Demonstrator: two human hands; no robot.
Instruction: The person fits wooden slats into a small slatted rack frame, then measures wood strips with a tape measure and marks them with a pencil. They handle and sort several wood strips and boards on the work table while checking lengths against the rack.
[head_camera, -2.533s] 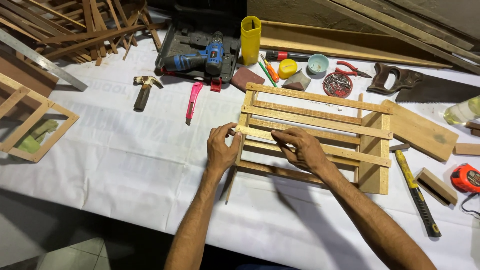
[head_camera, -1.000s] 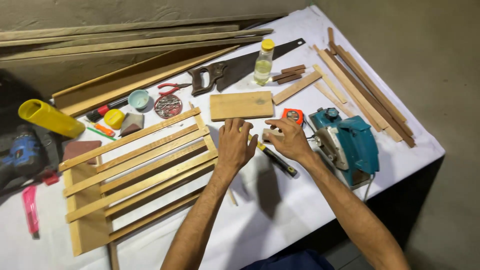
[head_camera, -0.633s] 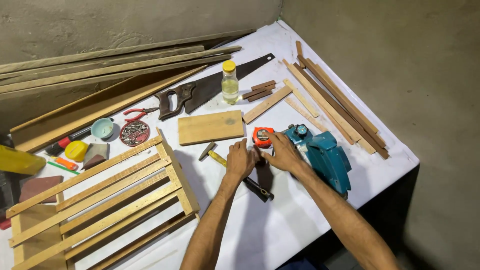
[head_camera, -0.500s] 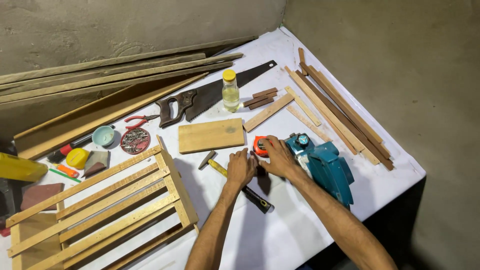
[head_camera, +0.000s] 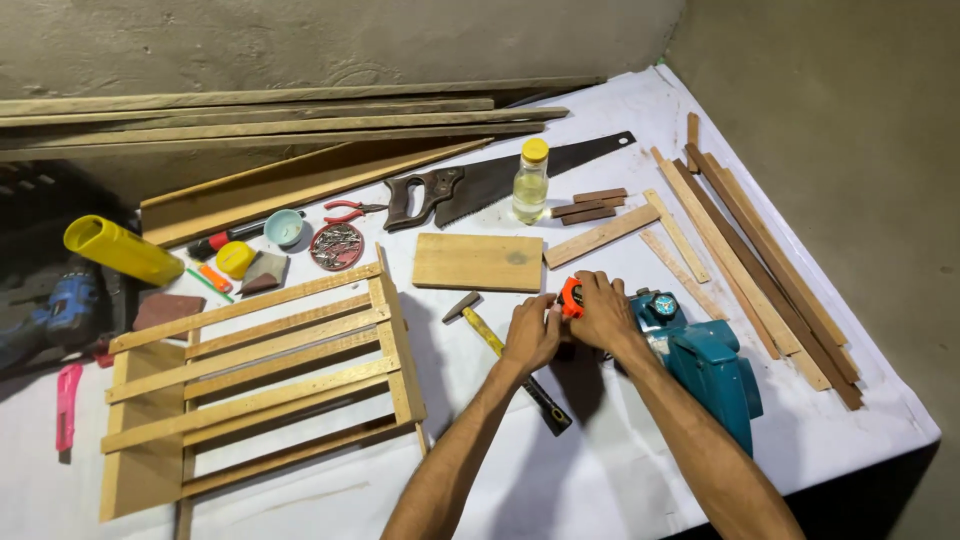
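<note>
White-clothed table (head_camera: 620, 470) against a bare concrete wall (head_camera: 300, 45); both hands (head_camera: 570, 325) grasp an orange tape measure (head_camera: 571, 297).

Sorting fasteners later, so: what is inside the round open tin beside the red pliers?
The round tin holds a heap of small dark metal nails or screws; which of the two is too small to tell. They cover its bottom, so anything beneath stays hidden.

Bright, sharp overhead light; soft short shadows.

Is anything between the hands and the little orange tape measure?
No. Both the left hand and the right hand are already on the orange tape measure; nothing visible sits between them.
</note>
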